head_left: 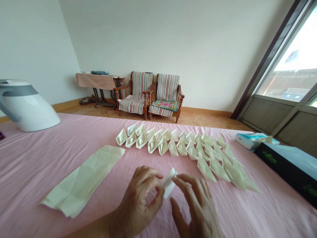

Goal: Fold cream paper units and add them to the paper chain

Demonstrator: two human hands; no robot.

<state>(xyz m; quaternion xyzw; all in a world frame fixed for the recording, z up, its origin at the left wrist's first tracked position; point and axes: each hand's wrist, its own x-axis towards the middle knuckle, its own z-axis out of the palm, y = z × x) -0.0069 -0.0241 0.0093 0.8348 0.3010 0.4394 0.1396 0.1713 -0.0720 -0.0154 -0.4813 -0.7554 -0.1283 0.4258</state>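
Note:
My left hand (138,201) pinches a small folded white paper (169,184) between thumb and fingers, just above the pink tablecloth (49,155). My right hand (195,208) lies beside it with fingers stretched out, fingertips touching the paper's right edge. Several finished paper boats (178,147) stand in rows beyond my hands, spreading toward the right. A stack of flat creased paper sheets (81,180) lies to the left of my left hand.
A white kettle (24,105) stands at the far left. A tissue box (252,140) and a dark box (289,168) sit at the right edge. Two wooden chairs (151,96) and a small table (99,81) stand by the far wall.

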